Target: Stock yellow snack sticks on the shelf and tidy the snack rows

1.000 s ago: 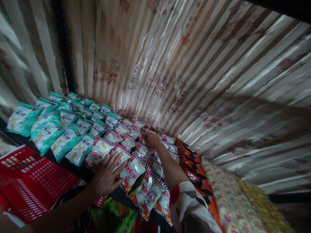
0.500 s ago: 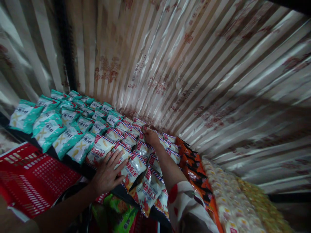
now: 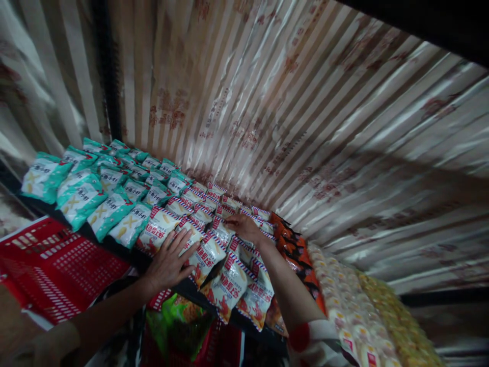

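White snack bags with red lettering and striped top edges (image 3: 210,255) stand in rows on a dark shelf. My left hand (image 3: 170,262) lies flat across the front bags, its fingers stretched out and spread. Farther back, my right hand (image 3: 246,228) has its fingers bent together at the top edge of a white snack bag (image 3: 221,233) in a middle row. The fingertips appear to pinch that edge, though they are partly hidden.
Teal snack bags (image 3: 82,199) fill the shelf's left side. Orange and black packs (image 3: 292,250), then small white packs (image 3: 344,300) and yellow ones (image 3: 397,316), lie right. Below are a red basket (image 3: 57,270) and a green bag (image 3: 175,321). A striped sheet (image 3: 244,112) hangs behind.
My right hand has come slightly nearer, from the back row to a middle row of white bags. My left hand stays on the front bags. The view has shifted a little.
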The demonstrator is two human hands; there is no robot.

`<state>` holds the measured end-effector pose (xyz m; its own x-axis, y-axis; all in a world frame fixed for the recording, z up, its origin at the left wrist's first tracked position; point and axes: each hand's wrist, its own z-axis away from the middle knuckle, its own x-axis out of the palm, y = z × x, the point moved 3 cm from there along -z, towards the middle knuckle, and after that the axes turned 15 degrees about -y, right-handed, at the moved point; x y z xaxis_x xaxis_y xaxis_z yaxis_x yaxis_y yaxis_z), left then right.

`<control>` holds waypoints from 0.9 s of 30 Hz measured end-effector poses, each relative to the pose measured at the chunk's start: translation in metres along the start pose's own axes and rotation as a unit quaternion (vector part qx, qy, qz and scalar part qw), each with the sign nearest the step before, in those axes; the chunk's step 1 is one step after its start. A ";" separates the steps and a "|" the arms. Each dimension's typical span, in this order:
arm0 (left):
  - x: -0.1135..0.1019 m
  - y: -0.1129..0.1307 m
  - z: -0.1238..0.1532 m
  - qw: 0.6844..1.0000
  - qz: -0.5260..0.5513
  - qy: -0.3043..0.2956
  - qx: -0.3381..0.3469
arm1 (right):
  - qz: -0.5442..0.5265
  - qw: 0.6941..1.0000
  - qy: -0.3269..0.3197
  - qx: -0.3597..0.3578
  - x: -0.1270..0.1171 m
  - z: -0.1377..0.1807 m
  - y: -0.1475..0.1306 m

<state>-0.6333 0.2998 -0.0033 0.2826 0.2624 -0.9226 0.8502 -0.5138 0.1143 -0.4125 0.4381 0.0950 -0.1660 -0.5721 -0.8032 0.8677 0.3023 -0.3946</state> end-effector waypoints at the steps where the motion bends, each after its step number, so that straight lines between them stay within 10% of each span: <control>1: 0.000 0.000 0.000 1.000 -0.001 0.000 -0.001 | 0.010 1.000 0.006 0.003 0.001 0.000 -0.001; 9: -0.001 0.000 -0.001 1.000 0.002 -0.005 -0.008 | 0.171 0.979 0.056 0.101 0.006 -0.007 -0.020; 27: 0.000 0.002 0.003 0.999 -0.022 0.028 0.018 | 0.168 0.969 0.084 0.163 0.017 -0.006 -0.043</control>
<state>-0.6327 0.2962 -0.0038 0.2714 0.3299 -0.9042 0.8463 -0.5291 0.0610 -0.4553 0.4197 0.0955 0.1004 -0.3431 -0.9339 0.9835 0.1761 0.0411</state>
